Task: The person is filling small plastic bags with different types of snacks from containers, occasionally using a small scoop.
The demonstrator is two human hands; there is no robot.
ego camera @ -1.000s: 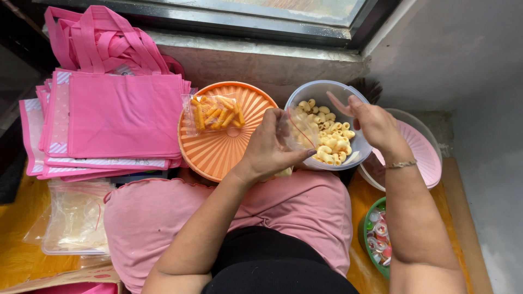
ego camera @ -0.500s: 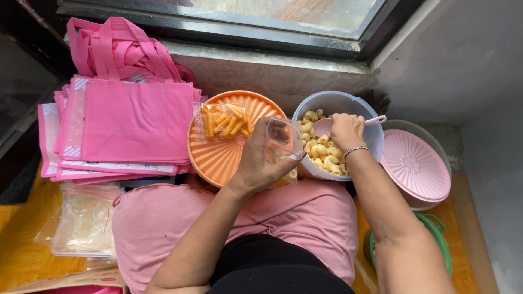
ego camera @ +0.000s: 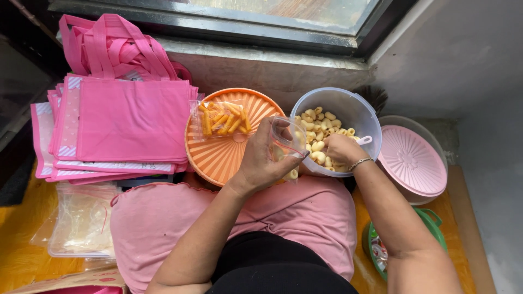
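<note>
**Small bag held open at the rim of the snack bowl**

The left hand (ego camera: 264, 160) is closed around a small clear plastic bag (ego camera: 287, 140), pinching it so the mouth gapes toward the right. Just beside it, the right hand (ego camera: 339, 149) is curled shut inside a translucent bowl (ego camera: 348, 109), gripping what looks like a white scoop handle (ego camera: 364, 140) buried among pale curled snacks (ego camera: 318, 128); the scoop's head is hidden, so its load cannot be told. A bracelet (ego camera: 360, 161) sits on that wrist.

Beyond the left hand lies a round orange ribbed lid (ego camera: 218, 155), and on it a sealed clear packet of orange stick snacks (ego camera: 222, 118). Farther out on that side is a stack of pink cloth bags (ego camera: 122, 122), with a sheaf of empty clear bags (ego camera: 81, 220) nearer the person's knee. Outward from the right hand stands a container with a pink ribbed lid (ego camera: 411, 160), and closer to the body a green tub (ego camera: 427, 220) on the yellow floor covering.

The bag's mouth is narrow and soft, held by one hand only. If the fingers slacken, or a scoop tips before it is over the opening, pieces would likely drop onto the pink lap below. One snack already seems to sit under the left hand, at the bowl's edge. The bowl rests against the lap, so a hard push could rock it.
</note>
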